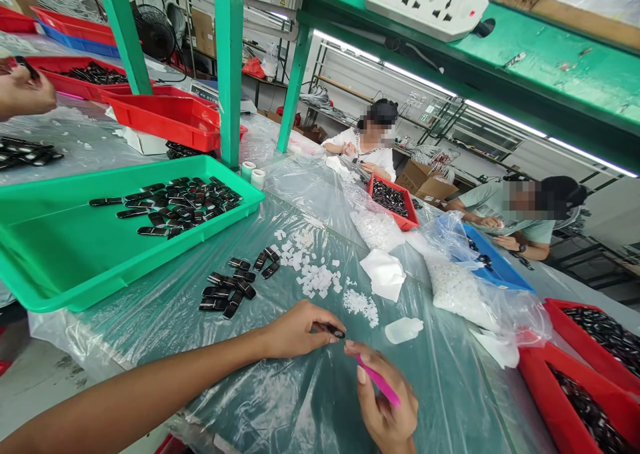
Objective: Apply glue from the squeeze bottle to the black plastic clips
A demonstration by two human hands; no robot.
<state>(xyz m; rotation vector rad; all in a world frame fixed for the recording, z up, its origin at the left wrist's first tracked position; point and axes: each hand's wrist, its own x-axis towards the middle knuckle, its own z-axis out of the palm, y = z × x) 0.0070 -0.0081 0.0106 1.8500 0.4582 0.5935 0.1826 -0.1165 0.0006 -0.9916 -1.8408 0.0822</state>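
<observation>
My left hand point(300, 331) is closed on a small glossy black plastic part point(336, 331), pinched between thumb and fingers. My right hand point(387, 401) grips a slim pink tool point(379, 381); its tip points toward the black part, and I cannot tell whether they touch. Beyond my left hand lies a loose group of black parts point(227, 285) with shiny metal bits. Small white pieces point(320, 279) are spread beside them, and a heap of finer white bits point(361, 305) lies closer to my hands. A flat translucent white piece point(404, 331) rests past my right hand.
A green tray point(65, 241) at left holds more black parts. Red bins point(560, 367) stand at right, near bags of white pieces point(460, 294). Green posts point(229, 74) and a shelf with a power strip point(425, 4) rise ahead. Two people work across the table; another person's hand point(25, 91) is at far left.
</observation>
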